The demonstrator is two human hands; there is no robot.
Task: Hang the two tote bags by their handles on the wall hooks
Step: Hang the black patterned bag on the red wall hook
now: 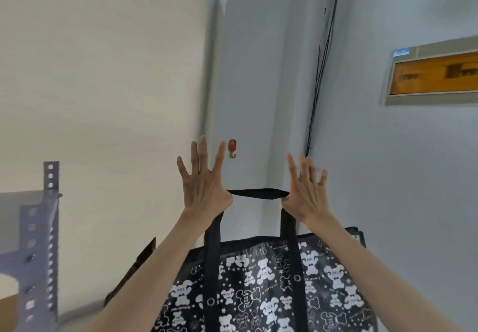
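A black tote bag (271,285) printed with white bears hangs below my hands in the lower middle. Its black handle (257,193) is stretched flat and level between my two thumbs. My left hand (204,184) holds the handle's left end, with the fingers spread and pointing up. My right hand (306,192) holds the right end the same way. A small red wall hook (232,148) with a metal prong sits on the pale blue wall, just above the handle and beside my left fingertips. Only one tote bag is in view.
A cream panel (103,85) fills the left. A grey perforated metal shelf post (38,241) stands at lower left. Black cables (320,73) run down the wall corner. An orange-fronted box (434,73) is mounted at right. A dark brown object (139,267) shows beside my left forearm.
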